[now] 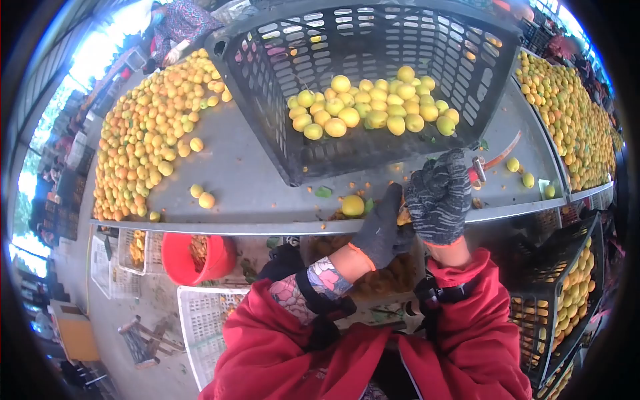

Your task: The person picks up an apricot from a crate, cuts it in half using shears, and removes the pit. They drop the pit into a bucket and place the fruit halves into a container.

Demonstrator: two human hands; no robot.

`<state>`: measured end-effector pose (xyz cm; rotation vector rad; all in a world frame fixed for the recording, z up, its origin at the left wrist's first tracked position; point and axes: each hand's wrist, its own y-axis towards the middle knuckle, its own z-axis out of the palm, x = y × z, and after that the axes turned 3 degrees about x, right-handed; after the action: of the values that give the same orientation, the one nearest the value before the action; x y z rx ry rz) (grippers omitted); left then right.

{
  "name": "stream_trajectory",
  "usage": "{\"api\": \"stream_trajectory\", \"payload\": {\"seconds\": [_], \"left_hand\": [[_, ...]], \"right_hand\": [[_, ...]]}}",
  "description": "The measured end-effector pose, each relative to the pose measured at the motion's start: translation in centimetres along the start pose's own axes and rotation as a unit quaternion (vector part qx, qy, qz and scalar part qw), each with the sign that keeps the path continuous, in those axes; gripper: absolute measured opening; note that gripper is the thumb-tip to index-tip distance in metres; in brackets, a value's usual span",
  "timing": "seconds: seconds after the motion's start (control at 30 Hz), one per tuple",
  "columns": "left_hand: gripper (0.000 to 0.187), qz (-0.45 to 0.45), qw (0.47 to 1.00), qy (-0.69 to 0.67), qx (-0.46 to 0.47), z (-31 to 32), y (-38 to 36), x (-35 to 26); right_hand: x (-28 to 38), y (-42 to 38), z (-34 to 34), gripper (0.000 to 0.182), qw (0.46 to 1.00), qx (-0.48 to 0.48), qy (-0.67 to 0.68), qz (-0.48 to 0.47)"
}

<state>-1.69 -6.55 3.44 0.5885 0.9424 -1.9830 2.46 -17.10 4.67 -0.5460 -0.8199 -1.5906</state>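
My left hand (381, 232), in a dark grey glove, is closed at the table's front edge. Between it and my right hand shows a bit of orange apricot (403, 215), mostly hidden by the fingers. My right hand (440, 197), in a black-and-grey knit glove, is wrapped round the red handle of a curved knife (501, 152). Its blade points away to the right. Just left of my left hand a whole yellow apricot (353, 206) rests on the metal table (247, 180). Beyond both hands stands a black plastic crate (293, 150), tilted toward me, with many yellow apricots (377, 107) inside.
Apricot heaps lie on the table at left (153, 133) and far right (567, 113). Below the edge are a red bucket (223, 260), a white crate (193, 313) and a filled black crate (543, 333). A small stool (143, 340) stands on the floor. Another person (180, 30) works at the back left.
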Motion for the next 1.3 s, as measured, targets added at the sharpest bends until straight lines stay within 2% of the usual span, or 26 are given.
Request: {"api": "stream_trajectory", "payload": {"seconds": [0.03, 0.1, 0.2, 0.23, 0.27, 0.3, 0.37, 0.4, 0.5, 0.53, 0.63, 0.73, 0.8, 0.83, 0.87, 0.9, 0.97, 1.03, 1.07, 1.1, 1.17, 1.2, 1.27, 1.3], "left_hand": [[0.032, -0.002, 1.000, -0.009, -0.014, 0.3, -0.1, 0.0], [0.035, -0.002, 0.994, -0.100, 0.032, -0.2, 0.2, 0.5], [0.043, -0.031, 0.979, -0.168, 0.112, -1.3, 0.9, 0.3], [0.043, -0.029, 0.985, -0.150, 0.080, -1.4, 0.8, -0.1], [0.043, -0.025, 0.990, -0.134, 0.048, -1.4, 0.7, -0.6], [0.044, -0.022, 0.993, -0.117, 0.016, -1.3, 0.5, -1.0], [0.045, -0.010, 0.995, -0.095, -0.003, -1.8, 0.8, -0.9], [0.045, -0.004, 0.996, -0.083, -0.012, -2.2, 1.1, -0.7], [0.043, 0.129, 0.988, 0.068, -0.056, -3.6, 2.1, 0.7], [0.042, 0.123, 0.989, 0.053, -0.060, -3.7, 2.1, 0.7], [0.040, 0.106, 0.992, 0.005, -0.069, -3.4, 2.0, 0.0], [0.039, 0.085, 0.992, -0.056, -0.075, -2.5, 1.5, -0.8], [0.040, 0.059, 0.990, -0.101, -0.080, -2.5, 1.3, -1.2], [0.040, 0.043, 0.990, -0.127, -0.035, -2.9, 1.3, -1.1], [0.039, 0.028, 0.988, -0.153, 0.011, -3.4, 1.4, -1.0], [0.039, 0.014, 0.982, -0.177, 0.056, -3.9, 1.5, -1.0], [0.039, 0.031, 0.989, -0.143, 0.011, -3.3, 0.4, -2.1], [0.039, 0.033, 0.991, -0.126, -0.013, -3.3, 0.3, -2.5], [0.038, 0.025, 0.992, -0.124, -0.015, -3.7, 0.6, -2.4], [0.038, 0.016, 0.992, -0.120, -0.016, -3.6, 0.6, -2.7], [0.035, 0.032, 0.994, -0.098, -0.048, -3.0, 0.2, -2.8], [0.034, 0.040, 0.993, -0.087, -0.064, -2.8, 0.0, -2.9], [0.042, 0.109, 0.992, 0.053, -0.047, -3.1, -0.2, -2.7], [0.039, 0.145, 0.978, 0.142, -0.044, -3.4, -0.1, -2.4]], "right_hand": [[0.0, -0.1, 0.2, 0.024, 1.000, 0.012, -0.009, -0.005], [0.7, 0.3, -0.5, 0.024, 0.982, 0.084, 0.153, 0.067], [2.7, 0.9, -1.2, 0.024, 0.988, 0.056, 0.123, 0.079], [3.3, 1.1, -1.4, 0.022, 0.990, 0.053, 0.103, 0.083], [3.6, 1.0, -1.3, 0.022, 0.998, 0.012, -0.033, 0.048], [4.1, 0.8, -1.3, 0.022, 0.981, 0.060, -0.174, 0.064], [4.9, 0.8, -1.5, 0.024, 0.881, 0.151, -0.440, 0.085], [3.5, 1.0, -2.2, 0.027, 0.860, 0.218, -0.461, 0.003], [1.7, 0.7, -2.2, 0.041, 0.753, 0.301, -0.567, -0.143], [1.3, 0.7, -2.7, 0.046, 0.747, 0.310, -0.574, -0.129], [1.3, 0.6, -2.5, 0.047, 0.752, 0.312, -0.568, -0.121], [1.5, 0.0, -2.2, 0.035, 0.764, 0.308, -0.563, -0.068], [-0.2, -0.3, -2.6, 0.029, 0.796, 0.262, -0.527, -0.142], [-0.8, -0.4, -2.8, 0.027, 0.809, 0.240, -0.507, -0.178], [-0.6, -0.3, -3.0, 0.028, 0.895, 0.187, -0.403, -0.049], [0.2, -0.1, -3.4, 0.028, 0.947, 0.127, -0.284, 0.082], [1.4, 0.3, -3.8, 0.028, 0.959, 0.079, -0.175, 0.207], [2.2, 0.6, -4.0, 0.026, 0.950, 0.110, -0.214, 0.197], [1.1, 0.4, -4.1, 0.028, 0.944, 0.131, -0.281, 0.113], [1.0, 0.3, -3.7, 0.028, 0.912, 0.187, -0.361, 0.050], [1.2, 0.0, -3.0, 0.029, 0.811, 0.291, -0.503, -0.077], [1.4, 0.1, -2.5, 0.031, 0.771, 0.330, -0.529, -0.133], [0.7, 0.1, -3.3, 0.032, 0.731, 0.339, -0.570, -0.160], [0.4, 0.1, -3.6, 0.033, 0.710, 0.343, -0.590, -0.174]]}}
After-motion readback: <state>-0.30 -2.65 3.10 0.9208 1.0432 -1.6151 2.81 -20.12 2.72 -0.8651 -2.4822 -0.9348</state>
